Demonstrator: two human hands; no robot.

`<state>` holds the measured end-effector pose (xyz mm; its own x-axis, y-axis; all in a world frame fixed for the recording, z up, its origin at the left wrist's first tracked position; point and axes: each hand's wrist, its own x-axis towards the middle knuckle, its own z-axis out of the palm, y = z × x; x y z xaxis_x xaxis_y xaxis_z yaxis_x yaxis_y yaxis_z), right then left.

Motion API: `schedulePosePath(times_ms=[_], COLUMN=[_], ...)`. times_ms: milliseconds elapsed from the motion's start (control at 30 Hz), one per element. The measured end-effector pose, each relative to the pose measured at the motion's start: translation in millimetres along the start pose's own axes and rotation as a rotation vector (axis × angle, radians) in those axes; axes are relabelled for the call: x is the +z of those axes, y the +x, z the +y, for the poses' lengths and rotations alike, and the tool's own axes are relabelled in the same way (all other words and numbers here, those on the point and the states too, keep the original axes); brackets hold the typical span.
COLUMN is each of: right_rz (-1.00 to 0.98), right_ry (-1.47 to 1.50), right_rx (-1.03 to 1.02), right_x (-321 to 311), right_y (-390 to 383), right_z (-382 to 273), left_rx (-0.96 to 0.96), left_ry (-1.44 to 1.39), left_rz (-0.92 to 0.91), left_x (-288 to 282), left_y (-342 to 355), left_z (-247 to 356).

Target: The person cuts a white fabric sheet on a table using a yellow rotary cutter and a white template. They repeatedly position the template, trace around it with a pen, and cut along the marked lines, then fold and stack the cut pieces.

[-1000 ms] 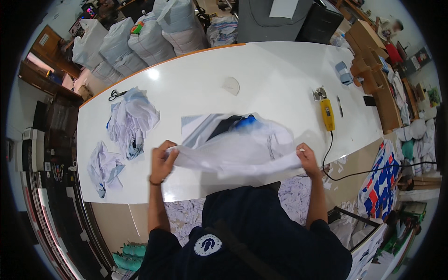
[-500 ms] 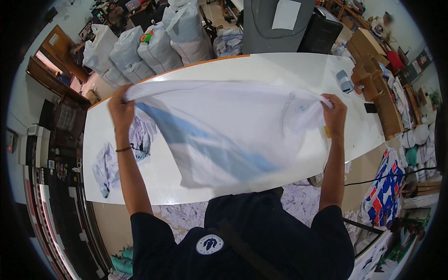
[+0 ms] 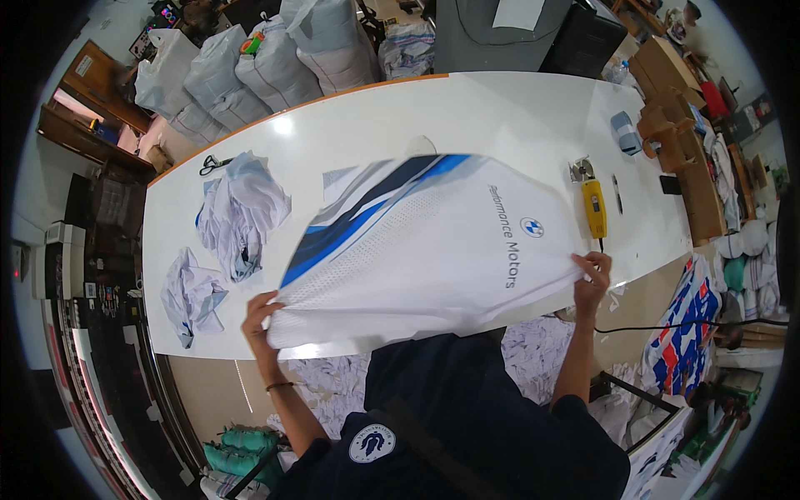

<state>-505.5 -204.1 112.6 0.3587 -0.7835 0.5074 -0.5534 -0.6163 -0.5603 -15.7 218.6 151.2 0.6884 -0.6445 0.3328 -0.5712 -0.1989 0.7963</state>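
Note:
A white fabric panel [image 3: 433, 242] with dark and bright blue diagonal stripes and a printed emblem lies spread over the near part of the white table [image 3: 533, 108]. Its near left corner is pinched in my left hand [image 3: 262, 321]. My right hand [image 3: 592, 279] grips the near right edge between thumb and fingers. Just beyond my right hand lies a yellow handheld cutting machine [image 3: 593, 208], with a thin dark tool [image 3: 617, 193] beside it. Left of the panel are two crumpled white and pale blue cloth heaps, a larger one [image 3: 242, 208] and a smaller one [image 3: 192, 296].
Black-handled scissors [image 3: 215, 165] lie at the far left of the table. A grey-blue roll [image 3: 625, 133] and a black flat object [image 3: 669, 184] sit at the right. Full white sacks [image 3: 275, 75] stand behind the table; cardboard boxes [image 3: 667, 75] are at its right.
The panel, lifted and billowing before, has come down onto the table with its printed side up. Both hands have moved toward me, uncovering the cutting machine and the larger cloth heap.

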Motion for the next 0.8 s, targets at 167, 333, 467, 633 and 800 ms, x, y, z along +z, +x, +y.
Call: schedulePosePath(times_ms=[167,333,467,633,800], right_rz=[-0.145,-0.27,-0.394,-0.485,-0.508], right_ry=[-0.186,-0.142,0.066,0.134,0.037], right_rx=[0.031,0.053,0.025,-0.072,-0.068], right_x=[43,53,54,64,78], right_y=[-53,-79,-110,-141,-144], right_z=[41,30,10,-27,-41], left_rx=[-0.102,-0.129,0.069,0.142,0.12], left_ry=[0.305,0.398,0.406,0.362,0.421], left_rz=[-0.15,-0.255,-0.29,-0.382,-0.38], left_x=[44,73,82,86,85], left_y=[-45,-79,-97,-110,-124], left_z=[-68,-87,-82,-58,-86])
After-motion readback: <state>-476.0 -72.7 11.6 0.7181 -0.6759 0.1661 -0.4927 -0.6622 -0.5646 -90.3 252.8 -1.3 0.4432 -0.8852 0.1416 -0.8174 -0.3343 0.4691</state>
